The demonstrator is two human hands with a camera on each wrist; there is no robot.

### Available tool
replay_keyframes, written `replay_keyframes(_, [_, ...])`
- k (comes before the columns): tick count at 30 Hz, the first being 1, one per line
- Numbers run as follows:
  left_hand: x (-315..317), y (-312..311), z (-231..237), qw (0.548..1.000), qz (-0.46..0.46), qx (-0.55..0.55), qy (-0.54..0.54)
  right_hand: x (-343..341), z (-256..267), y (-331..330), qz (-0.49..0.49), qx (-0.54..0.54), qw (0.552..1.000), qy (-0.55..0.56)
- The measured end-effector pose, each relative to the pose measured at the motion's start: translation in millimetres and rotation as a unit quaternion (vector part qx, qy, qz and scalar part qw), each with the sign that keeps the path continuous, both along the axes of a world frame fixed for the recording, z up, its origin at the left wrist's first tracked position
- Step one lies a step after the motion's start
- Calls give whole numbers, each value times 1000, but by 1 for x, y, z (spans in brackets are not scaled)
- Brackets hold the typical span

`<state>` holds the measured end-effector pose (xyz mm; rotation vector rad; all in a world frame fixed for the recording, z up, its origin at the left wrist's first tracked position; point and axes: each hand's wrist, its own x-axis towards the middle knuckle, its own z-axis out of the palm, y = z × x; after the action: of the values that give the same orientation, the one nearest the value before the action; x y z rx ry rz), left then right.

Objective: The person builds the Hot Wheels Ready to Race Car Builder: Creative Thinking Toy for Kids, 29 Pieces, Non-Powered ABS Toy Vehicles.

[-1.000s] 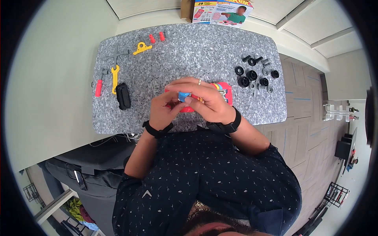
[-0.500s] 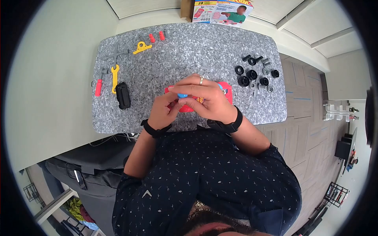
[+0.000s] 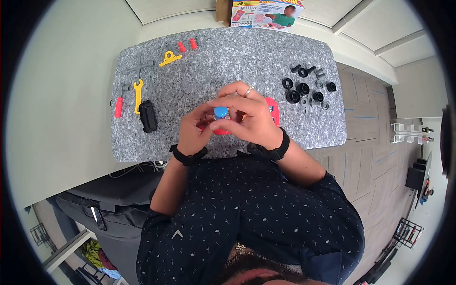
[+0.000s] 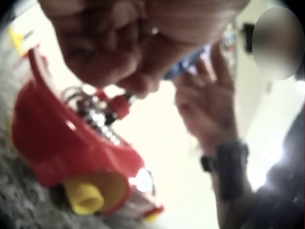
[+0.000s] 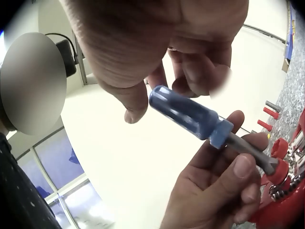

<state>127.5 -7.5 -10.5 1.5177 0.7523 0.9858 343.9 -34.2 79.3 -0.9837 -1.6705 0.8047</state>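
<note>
A blue-handled screwdriver [image 5: 186,114] stands over a red toy car [image 4: 62,138], its grey shaft running down to a red piece [image 5: 279,171] by the car's silver engine. With thumb and fingertips, my left hand [image 3: 194,130] pinches the shaft low down, close above that piece. My right hand [image 3: 254,118] curves loosely around the top of the handle, and a gap shows between its thumb and fingers and the blue plastic. In the head view, both hands cover much of the car; only its red right end and front edge show.
On the speckled table's left lie a yellow wrench [image 3: 138,95], a black tray-like part [image 3: 148,116], a red-handled tool [image 3: 118,107] and a grey cross wrench [image 3: 139,71]. Black wheels [image 3: 302,89] and small grey parts cluster at the right. A printed box [image 3: 266,15] stands behind.
My right hand's fingers have loosened and spread from around the blue handle, which now shows more fully. My left hand stays at about the same spot by the shaft.
</note>
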Motion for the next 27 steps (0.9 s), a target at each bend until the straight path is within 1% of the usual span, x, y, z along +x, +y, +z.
replay_keyframes(2, [-4, 1, -1, 1000, -11, 3, 23, -2, -1, 2, 21, 13, 999, 48])
replay_keyframes(4, [-8, 3, -5, 998, -32, 19, 50, -1, -3, 2, 8, 18, 1000, 12])
replay_keyframes(7, [0, 0, 1, 1000, -13, 22, 7, 0, -2, -1, -4, 8, 1000, -9])
replay_keyframes(8, [0, 0, 4, 1000, -18, 15, 16, 0, -1, -1, -6, 1, 1000, -11])
replay_keyframes(11, [-4, 0, 6, 999, -35, -4, 34, -7, -5, 0, 32, -25, 993, 112])
replay_keyframes(13, [-7, 0, -1, 998, -54, -9, 36, -5, -11, 2, 14, -2, 998, 67])
replay_keyframes(16, [-2, 0, -1, 999, -19, 33, 31, 0, -3, 0, -9, 8, 1000, -5])
replay_keyframes(17, [-3, 0, -2, 999, -28, 8, 21, 1, 1, 0, -15, 8, 999, -29])
replay_keyframes(19, [-4, 0, -6, 998, -43, -41, 1, 0, 2, 0, 6, -8, 1000, 0])
replay_keyframes(20, [-7, 1, -9, 998, -30, 1, 62, -1, 2, 0, 16, -16, 1000, 14])
replay_keyframes(22, [-9, 7, -7, 979, -4, 85, 183, 3, 1, 6, 46, 23, 999, -11])
replay_keyframes(23, [-5, 9, -1, 969, 8, 149, 197, 4, 0, 7, 61, 42, 997, -23])
replay_keyframes(25, [7, 11, 14, 934, 32, 277, 222, 4, 4, 7, 49, 48, 997, -32])
replay_keyframes(27, [6, 10, -5, 921, 14, 268, 281, 3, 4, 7, 43, 47, 997, -36])
